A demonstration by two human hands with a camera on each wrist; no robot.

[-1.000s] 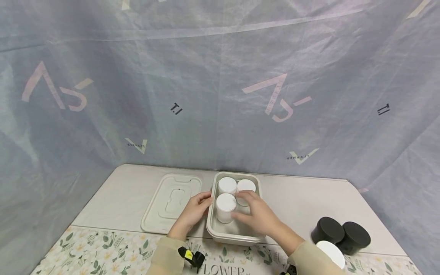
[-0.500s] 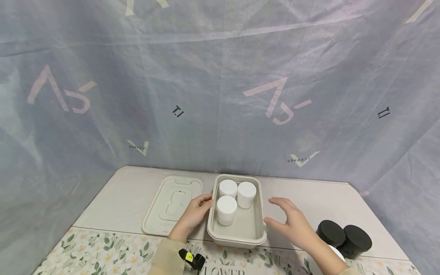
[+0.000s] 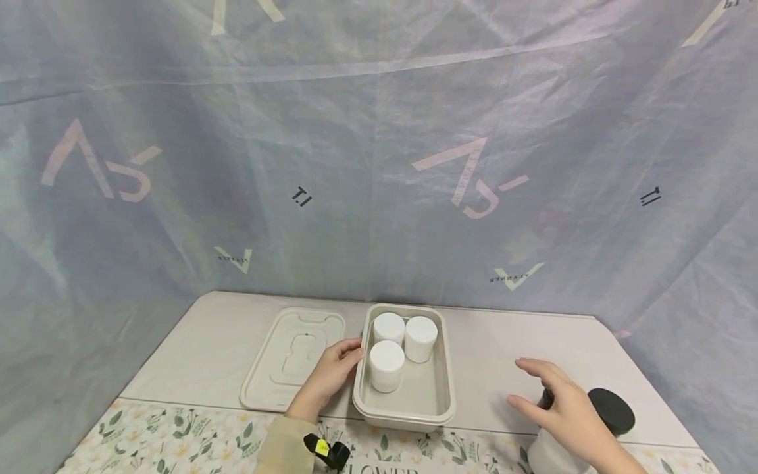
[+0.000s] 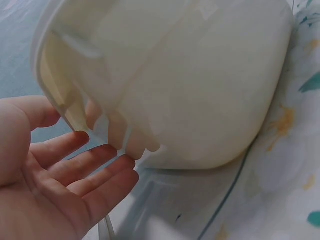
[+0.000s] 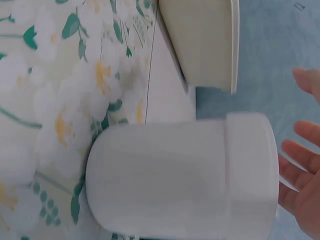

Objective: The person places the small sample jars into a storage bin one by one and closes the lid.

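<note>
A pale rectangular plastic bin (image 3: 448, 375) stands at the middle of the table with three white lidded jars (image 3: 387, 359) upright inside. My left hand (image 3: 330, 374) rests at the bin's left side; in the left wrist view its fingers (image 4: 107, 175) reach the outer wall just below the rim, fairly straight. Over at the right, my right hand (image 3: 562, 408) hovers with spread fingers above another white jar (image 3: 551, 455), holding nothing. The right wrist view has that jar (image 5: 170, 177) large, with the hand (image 5: 305, 185) beside its lid.
A flat pale lid (image 3: 290, 359) lies left of the bin. Black lidded jars (image 3: 612, 409) stand behind the right hand, one of them mostly hidden by it. A flowered cloth (image 3: 195, 438) covers the front, and a grey-blue curtain (image 3: 355, 164) hangs at the back.
My right hand has left the jar at the right inside the bin and moved right and toward me, over the white jar outside. The left hand stays at the bin.
</note>
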